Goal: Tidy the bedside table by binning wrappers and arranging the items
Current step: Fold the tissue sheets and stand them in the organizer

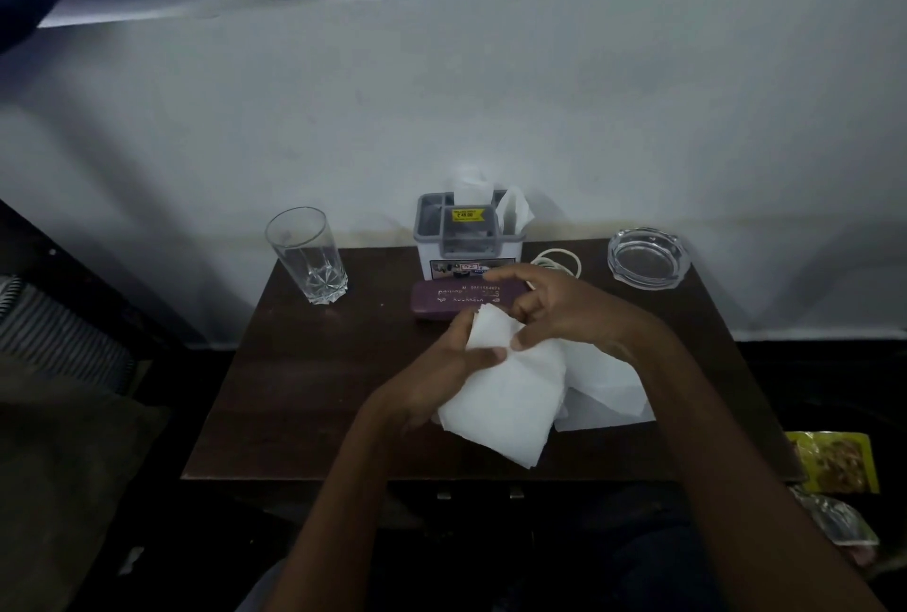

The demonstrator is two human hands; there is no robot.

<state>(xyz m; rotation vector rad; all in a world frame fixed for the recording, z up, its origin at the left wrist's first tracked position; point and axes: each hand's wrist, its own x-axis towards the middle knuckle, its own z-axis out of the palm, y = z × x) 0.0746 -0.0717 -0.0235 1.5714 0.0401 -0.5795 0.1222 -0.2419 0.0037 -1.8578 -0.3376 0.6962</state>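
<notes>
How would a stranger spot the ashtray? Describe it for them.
Start at the dark table against the white wall and go to its back right corner. The ashtray sits there, right of the grey box and the coiled white cable. It is the only low, round, clear glass dish; the other glass item, a tall tumbler, stands at the back left.

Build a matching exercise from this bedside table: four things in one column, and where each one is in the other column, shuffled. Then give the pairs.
Things
1. glass
2. ashtray
3. purple case
4. white tissue

Places
A. back right corner of the table
B. held between the left hand and the right hand
C. back left corner of the table
D. lying flat just in front of the grey organiser

Pairs: 1-C, 2-A, 3-D, 4-B
</notes>
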